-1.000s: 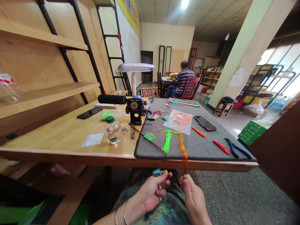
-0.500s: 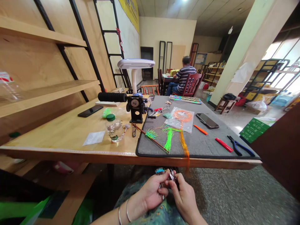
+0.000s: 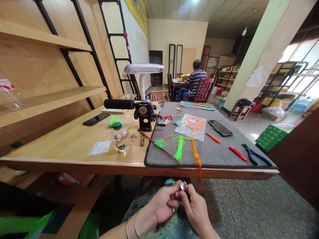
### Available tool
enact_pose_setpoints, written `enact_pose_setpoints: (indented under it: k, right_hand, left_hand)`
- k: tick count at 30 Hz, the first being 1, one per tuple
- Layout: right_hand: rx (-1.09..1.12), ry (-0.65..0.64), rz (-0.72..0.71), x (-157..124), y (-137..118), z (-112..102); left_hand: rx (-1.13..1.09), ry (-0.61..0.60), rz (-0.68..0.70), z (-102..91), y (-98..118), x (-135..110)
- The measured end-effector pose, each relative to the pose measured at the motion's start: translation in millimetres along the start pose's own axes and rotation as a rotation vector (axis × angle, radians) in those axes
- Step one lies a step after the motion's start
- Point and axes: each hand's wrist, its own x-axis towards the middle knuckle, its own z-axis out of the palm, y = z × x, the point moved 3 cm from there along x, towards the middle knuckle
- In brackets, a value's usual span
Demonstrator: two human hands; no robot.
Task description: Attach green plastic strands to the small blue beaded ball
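Over my lap, below the table's front edge, both hands are close together. My left hand (image 3: 165, 202) is closed with a small blue-tufted piece (image 3: 169, 182) sticking out past its thumb; most of that piece is hidden. Pinched in my right hand (image 3: 196, 207) is a small shiny metal clipper (image 3: 182, 186), its tip against the left thumb and fingertips. On the mat above lie a bright green fringe (image 3: 178, 149), a bundle of orange strands (image 3: 195, 152) hanging over the edge, and a thin brown stick (image 3: 167, 152) with a green-blue tuft (image 3: 160, 143).
A black clamp device (image 3: 144, 116) stands mid-table beside a clear jar (image 3: 122, 141). On the grey mat (image 3: 159, 159) are blue-handled pliers (image 3: 254, 155), a red tool (image 3: 238, 154), an orange stick (image 3: 213, 137) and a phone (image 3: 220, 128). A person in stripes (image 3: 196, 79) sits far back.
The metal clipper has turned slightly in my right hand, and its parts look closer together. Both hands stay in nearly the same place.
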Motion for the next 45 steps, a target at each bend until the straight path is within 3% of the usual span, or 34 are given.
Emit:
enact_pose_setpoints:
  k: [21, 26, 30, 33, 36, 39, 45]
  right_hand:
    - [-0.018, 0.020, 0.015, -2.5, 3.4, 1.2]
    - [-0.182, 0.188, 0.062, 14.5, 11.8, -36.0]
    - [-0.552, 0.361, 0.094, 52.2, 23.2, -87.9]
    - [-0.766, 0.390, 0.136, 86.8, 35.7, -116.3]
    - [-0.920, 0.271, 0.232, 117.3, 49.8, -126.5]
    - [-0.936, 0.203, 0.248, 134.5, 56.1, -127.2]
    - [-0.950, 0.271, 0.168, 126.3, 57.3, -144.4]
  left_hand:
    - [0.003, 0.032, 0.019, -3.5, 0.1, 2.8]
    - [-0.041, 0.047, -0.023, -7.2, 3.6, 2.4]
    - [-0.059, 0.036, -0.052, -11.9, 4.8, 2.7]
    - [-0.054, 0.057, -0.023, -13.1, 5.6, 1.7]
    - [-0.042, 0.093, 0.026, -8.8, 7.3, -1.5]
    - [0.013, 0.130, 0.109, -1.5, 9.8, -6.3]
    - [0.257, 0.149, 0.253, -1.2, 11.3, -9.6]
